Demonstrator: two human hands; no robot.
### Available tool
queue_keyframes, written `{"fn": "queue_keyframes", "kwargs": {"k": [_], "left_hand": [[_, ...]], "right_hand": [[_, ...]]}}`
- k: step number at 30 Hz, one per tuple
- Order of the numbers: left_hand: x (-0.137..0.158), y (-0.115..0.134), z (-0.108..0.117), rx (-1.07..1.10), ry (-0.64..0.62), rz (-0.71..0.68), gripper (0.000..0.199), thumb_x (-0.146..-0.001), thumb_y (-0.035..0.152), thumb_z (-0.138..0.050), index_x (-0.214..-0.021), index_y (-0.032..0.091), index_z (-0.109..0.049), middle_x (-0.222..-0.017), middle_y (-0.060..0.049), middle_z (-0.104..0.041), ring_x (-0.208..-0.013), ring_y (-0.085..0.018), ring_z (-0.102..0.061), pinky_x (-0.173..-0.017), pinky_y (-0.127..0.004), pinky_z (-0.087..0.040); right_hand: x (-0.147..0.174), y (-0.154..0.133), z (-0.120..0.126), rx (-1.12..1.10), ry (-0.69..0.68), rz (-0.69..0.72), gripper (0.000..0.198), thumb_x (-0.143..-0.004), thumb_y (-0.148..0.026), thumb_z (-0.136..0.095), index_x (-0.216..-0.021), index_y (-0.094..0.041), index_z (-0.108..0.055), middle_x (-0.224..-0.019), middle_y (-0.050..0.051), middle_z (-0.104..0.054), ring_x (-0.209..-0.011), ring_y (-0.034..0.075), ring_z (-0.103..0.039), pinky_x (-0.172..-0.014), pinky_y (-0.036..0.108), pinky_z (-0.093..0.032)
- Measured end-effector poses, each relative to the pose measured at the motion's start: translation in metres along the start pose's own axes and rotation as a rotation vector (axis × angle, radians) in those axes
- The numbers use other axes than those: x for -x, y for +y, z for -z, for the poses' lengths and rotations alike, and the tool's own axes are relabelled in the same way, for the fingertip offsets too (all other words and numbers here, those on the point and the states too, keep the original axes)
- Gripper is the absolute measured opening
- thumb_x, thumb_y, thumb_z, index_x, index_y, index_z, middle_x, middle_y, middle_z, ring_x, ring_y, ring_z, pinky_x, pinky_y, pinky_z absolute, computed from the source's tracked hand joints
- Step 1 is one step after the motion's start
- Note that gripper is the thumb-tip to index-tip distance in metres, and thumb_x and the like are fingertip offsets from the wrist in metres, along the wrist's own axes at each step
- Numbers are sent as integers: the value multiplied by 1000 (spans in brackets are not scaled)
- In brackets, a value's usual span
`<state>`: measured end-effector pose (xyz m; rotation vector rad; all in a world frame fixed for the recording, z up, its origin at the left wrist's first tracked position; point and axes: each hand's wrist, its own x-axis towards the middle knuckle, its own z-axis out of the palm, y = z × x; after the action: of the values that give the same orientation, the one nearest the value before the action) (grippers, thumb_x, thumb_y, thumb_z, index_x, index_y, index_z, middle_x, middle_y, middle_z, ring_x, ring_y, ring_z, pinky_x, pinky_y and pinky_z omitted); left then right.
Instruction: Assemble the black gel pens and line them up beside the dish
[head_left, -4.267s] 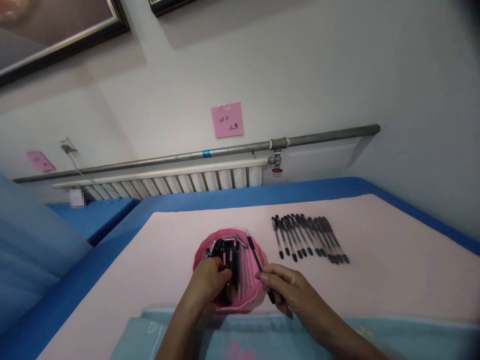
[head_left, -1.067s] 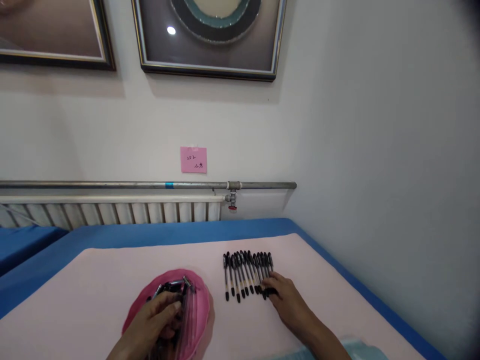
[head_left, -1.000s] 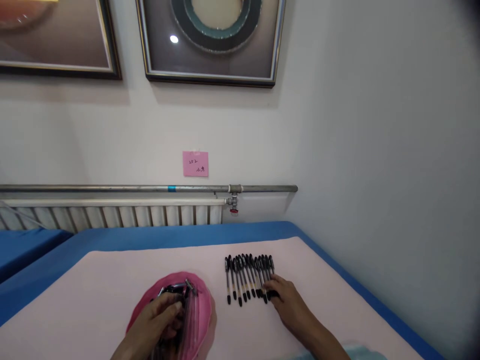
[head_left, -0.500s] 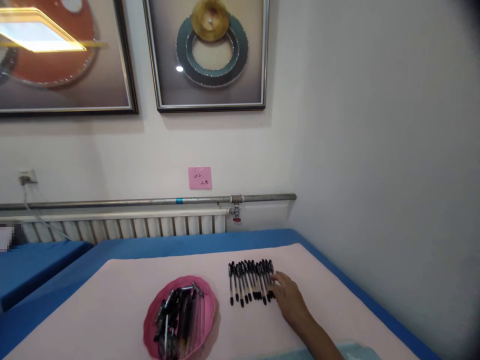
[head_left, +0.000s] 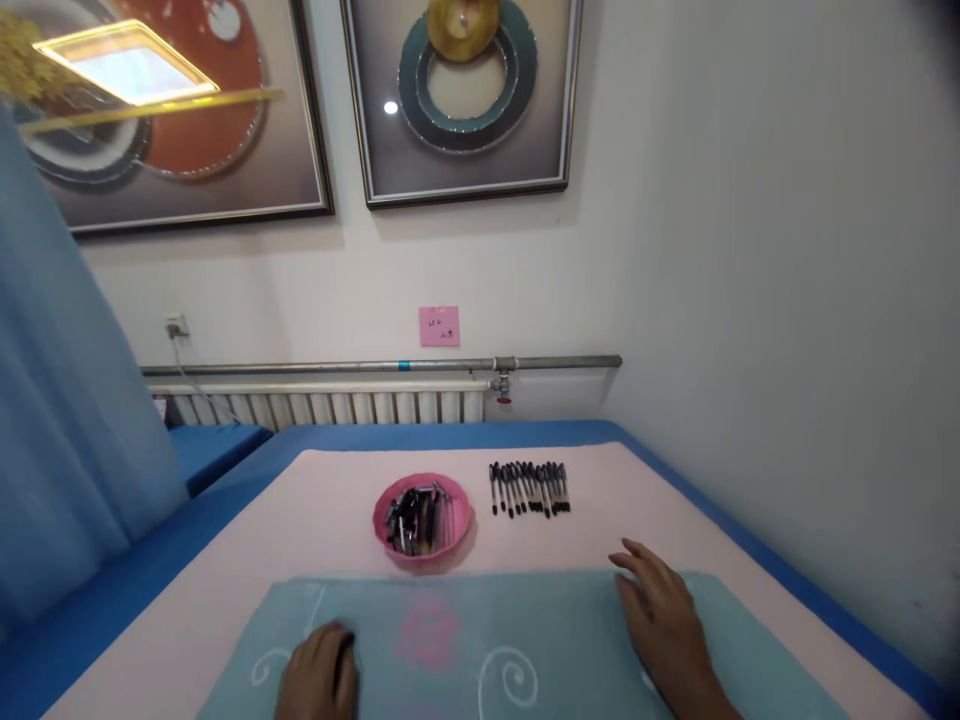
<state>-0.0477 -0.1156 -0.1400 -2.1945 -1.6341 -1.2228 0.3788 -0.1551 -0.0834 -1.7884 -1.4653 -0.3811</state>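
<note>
My left hand is low over the teal mat, left of its pink pattern. Its fingers are curled together, and whatever they hold, if anything, is hidden. Over the mat's right part is my right hand, fingers apart and nothing in it. Beyond the hands, several black-capped pens lie side by side in a row on the pink cloth. To their left stands a pink bowl holding black and silver pen parts and clear tubes. Neither hand touches the pens or the bowl.
A blue cover shows around the pink cloth. At the left hangs a blue curtain. Behind the table run a radiator and a pipe along the wall, below a pink note and framed pictures.
My right hand has left the right end of the pen row and drawn back toward me. My left hand has come into view. The view has pulled back, showing the mat and curtain.
</note>
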Motion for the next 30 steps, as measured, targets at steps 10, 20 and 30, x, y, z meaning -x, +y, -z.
{"fn": "queue_keyframes", "kwargs": {"k": [10, 20, 30], "left_hand": [[-12, 37, 29, -38, -84, 91, 21, -78, 21, -42, -82, 17, -62, -89, -9, -66, -87, -24, -59, -79, -38, -47], [-17, 41, 37, -101, -156, 129, 26, -77, 21, -39, -85, 13, -63, -88, -12, -65, -88, -25, -57, -82, -38, -43], [-20, 42, 38, -93, -144, 140, 28, -75, 22, -38, -85, 13, -63, -86, -11, -65, -89, -24, -58, -83, -36, -43]], "right_hand": [[31, -11, 29, 129, -136, -16, 24, -79, -22, -41, -83, -19, -65, -98, 9, -69, -90, 25, -61, -79, 38, -46], [33, -24, 36, 212, -288, -48, 21, -88, -29, -53, -105, -16, -59, -109, 6, -60, -95, 19, -59, -83, 40, -47], [33, -34, 43, 288, -303, -59, 29, -89, -30, -53, -114, -17, -54, -115, 7, -57, -95, 20, -59, -80, 40, -50]]}}
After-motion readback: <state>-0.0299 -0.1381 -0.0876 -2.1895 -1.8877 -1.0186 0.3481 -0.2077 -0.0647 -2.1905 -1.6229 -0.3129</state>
